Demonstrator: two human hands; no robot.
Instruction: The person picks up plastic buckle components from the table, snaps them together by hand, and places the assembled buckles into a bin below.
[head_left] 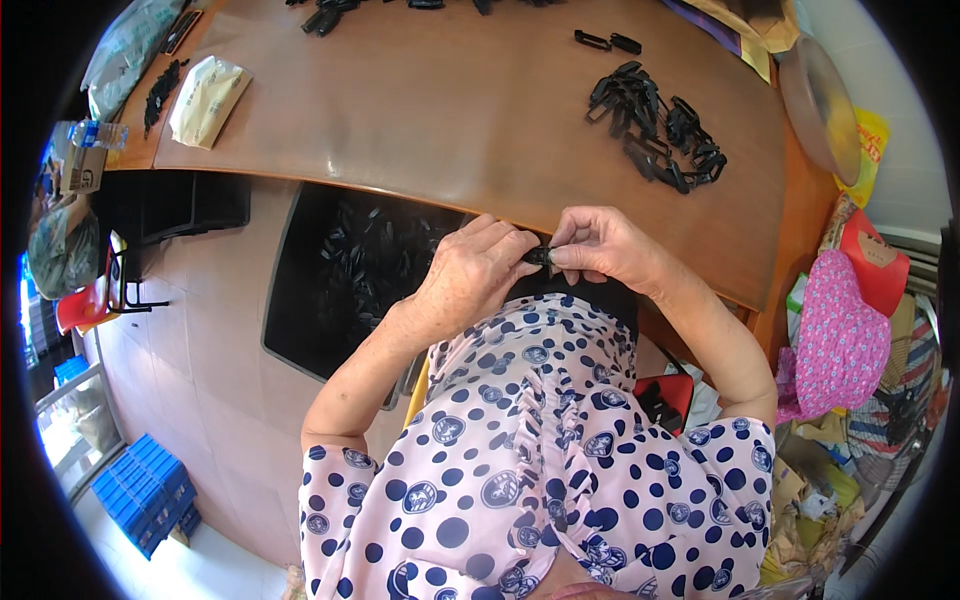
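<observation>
Looks like a makeshift workshop. Has a brown table [430,110] bearing heaps of small black parts [632,98], a black tray [288,315] of similar pieces [365,245] below its edge, and blue crates [145,488] stacked at lower left. Also has pink floral fabric [843,330] and a yellow packet [868,160] at right.

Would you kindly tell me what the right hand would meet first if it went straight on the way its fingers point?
The right hand would probably meet the left hand, just beyond the black part between them; depth is unclear.
</observation>
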